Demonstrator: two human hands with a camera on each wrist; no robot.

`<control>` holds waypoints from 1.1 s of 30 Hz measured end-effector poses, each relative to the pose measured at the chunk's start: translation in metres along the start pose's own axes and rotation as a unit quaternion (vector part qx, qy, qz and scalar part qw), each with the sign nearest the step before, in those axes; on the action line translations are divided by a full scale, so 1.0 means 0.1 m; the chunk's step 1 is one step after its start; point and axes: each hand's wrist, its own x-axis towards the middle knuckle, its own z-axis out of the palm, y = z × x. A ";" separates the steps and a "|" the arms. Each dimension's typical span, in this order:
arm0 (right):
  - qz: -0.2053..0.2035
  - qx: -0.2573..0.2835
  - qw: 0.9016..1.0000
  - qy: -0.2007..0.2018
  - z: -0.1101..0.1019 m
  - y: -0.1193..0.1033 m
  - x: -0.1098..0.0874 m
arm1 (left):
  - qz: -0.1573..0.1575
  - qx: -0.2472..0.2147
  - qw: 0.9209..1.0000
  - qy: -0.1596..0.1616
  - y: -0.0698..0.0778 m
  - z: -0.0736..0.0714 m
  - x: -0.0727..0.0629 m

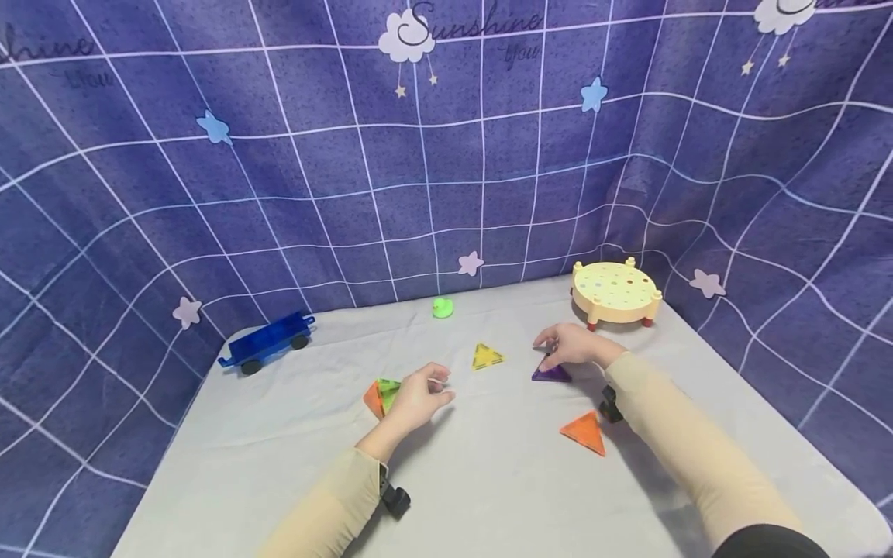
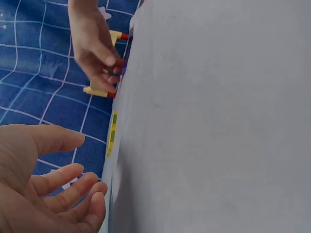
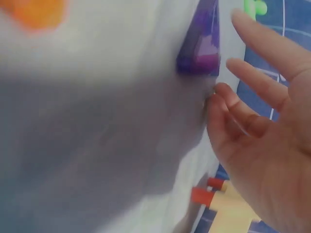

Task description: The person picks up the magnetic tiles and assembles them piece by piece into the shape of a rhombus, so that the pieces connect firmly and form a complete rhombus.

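Observation:
My right hand [image 1: 571,345] reaches over a purple triangle tile [image 1: 552,373] on the table. In the right wrist view its fingers are spread beside the purple tile [image 3: 201,46], none wrapped round it. My left hand [image 1: 415,396] hovers above the cloth, its fingers loosely bent with nothing between them, as the left wrist view also shows. Partly behind that hand sits a green and orange tile piece [image 1: 382,397]. A yellow triangle tile [image 1: 486,356] lies between the hands. Nearer me, below the right hand, rests an orange triangle tile [image 1: 585,432].
A blue toy wagon [image 1: 268,341] stands at the back left and a green toy duck [image 1: 443,308] at the back middle. A round cream pegged stand [image 1: 617,291] with red feet occupies the back right. A purple checked curtain [image 1: 446,170] hangs behind the table [image 1: 474,480].

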 end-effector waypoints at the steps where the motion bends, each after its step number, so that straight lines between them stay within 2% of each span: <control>1: 0.001 0.000 1.000 -0.011 0.00 0.02 -0.02 | -0.002 0.005 1.000 0.001 0.00 0.01 0.01; 6: -0.006 0.004 0.999 -0.032 0.00 0.09 -0.07 | -0.015 0.020 1.000 0.007 0.05 0.08 0.11; 13: -0.014 0.033 0.999 -0.011 0.03 0.13 -0.11 | -0.016 0.009 0.999 0.031 0.04 0.29 0.42; 16: -0.030 0.043 0.999 0.000 0.05 0.15 -0.13 | -0.009 0.022 0.999 0.043 0.03 0.39 0.55; 20: -0.035 0.047 0.998 0.010 0.07 0.16 -0.13 | -0.016 0.049 0.997 0.051 0.05 0.50 0.66; 26: 0.003 0.034 0.999 0.019 0.08 0.12 -0.08 | -0.041 0.099 0.993 0.052 0.10 0.57 0.73; 33: -0.016 0.029 0.999 0.037 0.16 0.10 0.01 | -0.056 0.117 0.991 0.046 0.13 0.61 0.73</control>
